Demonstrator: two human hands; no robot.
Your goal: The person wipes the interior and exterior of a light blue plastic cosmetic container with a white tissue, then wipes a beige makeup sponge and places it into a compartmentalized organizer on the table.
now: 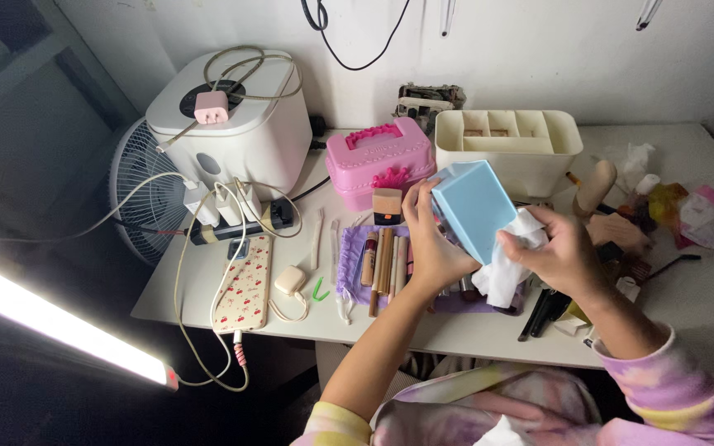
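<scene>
The left hand (433, 248) gripped the light-blue box (474, 208), tilted above the surface (687, 306), steadying it so the right hand (559, 252), fingers closed on a white wipe (507, 268), could rub its side.

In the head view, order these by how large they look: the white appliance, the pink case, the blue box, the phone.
1. white appliance
2. pink case and blue box: alike; the box is held up nearer the camera, so unsure
3. phone
</scene>
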